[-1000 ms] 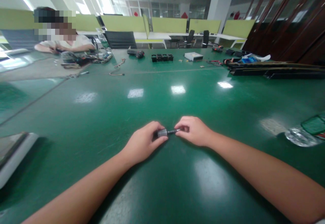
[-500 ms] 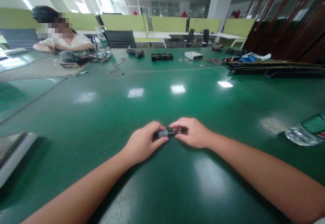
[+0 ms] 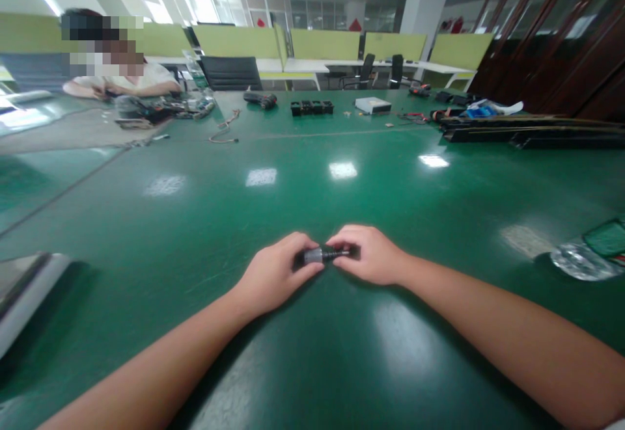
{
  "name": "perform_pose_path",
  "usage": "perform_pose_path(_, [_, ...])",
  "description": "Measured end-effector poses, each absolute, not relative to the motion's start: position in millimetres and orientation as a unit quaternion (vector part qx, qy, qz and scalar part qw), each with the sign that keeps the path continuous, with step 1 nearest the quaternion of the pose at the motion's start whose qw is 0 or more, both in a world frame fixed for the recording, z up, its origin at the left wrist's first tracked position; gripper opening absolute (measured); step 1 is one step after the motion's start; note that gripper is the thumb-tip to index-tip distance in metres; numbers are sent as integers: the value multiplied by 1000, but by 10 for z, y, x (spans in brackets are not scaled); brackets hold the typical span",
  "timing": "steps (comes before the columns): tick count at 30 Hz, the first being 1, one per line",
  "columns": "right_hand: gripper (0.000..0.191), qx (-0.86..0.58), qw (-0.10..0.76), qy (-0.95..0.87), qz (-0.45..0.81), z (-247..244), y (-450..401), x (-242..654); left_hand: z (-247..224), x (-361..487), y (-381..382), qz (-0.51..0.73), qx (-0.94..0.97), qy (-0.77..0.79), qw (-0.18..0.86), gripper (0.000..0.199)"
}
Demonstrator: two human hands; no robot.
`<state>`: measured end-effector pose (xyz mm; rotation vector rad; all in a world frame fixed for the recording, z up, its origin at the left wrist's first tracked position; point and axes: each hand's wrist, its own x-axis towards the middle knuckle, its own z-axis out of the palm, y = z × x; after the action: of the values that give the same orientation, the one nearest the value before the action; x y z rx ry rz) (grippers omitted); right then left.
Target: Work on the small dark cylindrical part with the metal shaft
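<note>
Low over the green tabletop point(image 3: 312, 352), both of my hands meet at a small cylindrical part point(image 3: 314, 256). It has a grey body on the left, a dark ribbed section in the middle and a thin shaft-like end on the right; its exact kind I cannot make out. The thumb and fingers of my left hand point(image 3: 278, 270) are closed around the grey body. My right hand point(image 3: 368, 254) has its thumb and fingertips at the ribbed, thin end, partly hiding it. The part lies roughly level between the hands.
A clear plastic bottle point(image 3: 583, 257) lies at the right edge. A flat, light-edged object point(image 3: 34, 293) is at the left. Farther back are a black block-shaped item point(image 3: 311, 108), a silver box point(image 3: 372, 105), cables point(image 3: 224, 129) and dark long bars point(image 3: 532, 132). A person point(image 3: 122, 79) sits far left.
The hands and the part are nearly still. My right fingertips have shifted very slightly along the thin end, and the camera view has moved a little.
</note>
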<state>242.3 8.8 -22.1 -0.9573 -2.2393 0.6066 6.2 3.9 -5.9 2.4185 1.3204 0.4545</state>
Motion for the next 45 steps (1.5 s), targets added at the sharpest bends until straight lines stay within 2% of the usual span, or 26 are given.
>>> perform_pose_path(26, [20,-356,297,-864,196,-262,95,2399,-59,78,33,172,856,458,168,28])
perform_pose_path(45, [12,-350,299,-860,220,-239,114,2405,-50,81,29,167,855,462,166,29])
